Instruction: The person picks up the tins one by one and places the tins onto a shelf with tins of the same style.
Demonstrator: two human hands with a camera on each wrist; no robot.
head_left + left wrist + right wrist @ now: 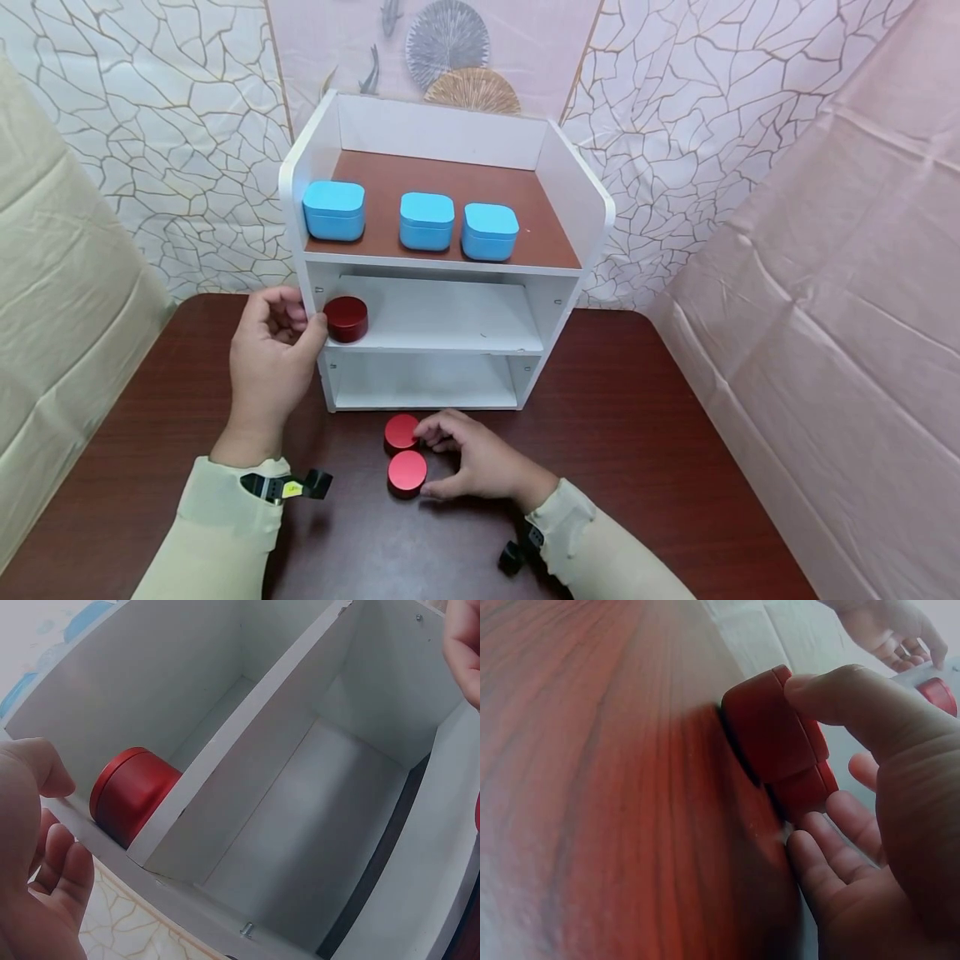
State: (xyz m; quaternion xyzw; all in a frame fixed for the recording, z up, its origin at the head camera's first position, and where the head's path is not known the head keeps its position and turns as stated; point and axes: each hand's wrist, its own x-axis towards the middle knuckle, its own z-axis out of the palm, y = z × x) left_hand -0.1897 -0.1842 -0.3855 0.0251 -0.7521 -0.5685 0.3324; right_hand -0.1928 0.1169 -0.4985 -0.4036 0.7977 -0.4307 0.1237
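Observation:
A white two-tier shelf unit (442,350) has a dark red round tin (347,320) at the left end of its middle shelf. My left hand (273,354) is at the unit's left side wall, thumb by the front edge close to that tin, other fingers bent loosely outside the wall. On the table in front, two red round tins stand one before the other: the farther tin (401,433) and the nearer tin (407,473). To their right is my right hand (480,458), its thumb touching the nearer tin and its fingertips beside the farther one, spread apart.
Three light-blue lidded boxes stand on the brown top board: a left box (334,212), a middle box (426,222) and a right box (490,232). The unit stands on a dark wooden table (615,467). Cloth (817,275) hangs at the right.

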